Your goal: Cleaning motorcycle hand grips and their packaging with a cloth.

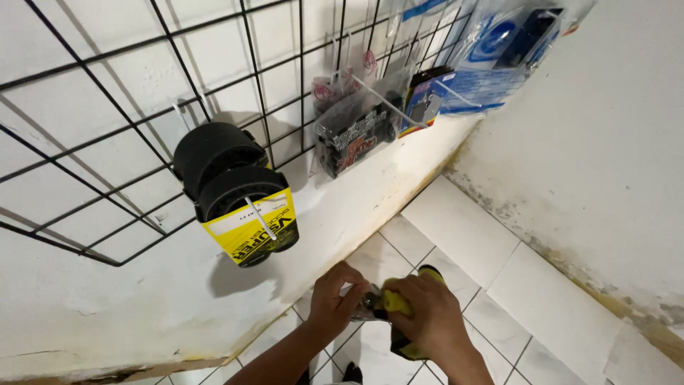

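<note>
Right hand (427, 314) clenches a yellow drill (406, 314) by its grip, steadying it; left hand (335, 299) pinches its front end (370, 305) above the tiled floor (499, 285).

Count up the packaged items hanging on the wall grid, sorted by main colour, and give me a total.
Black and yellow packs: 1
Clear bags with black contents: 1
Blue packs: 2
Total: 4
More may hang beyond the top edge, out of view. Both hands are down by the floor on a yellow tool, not on the grid.
</note>
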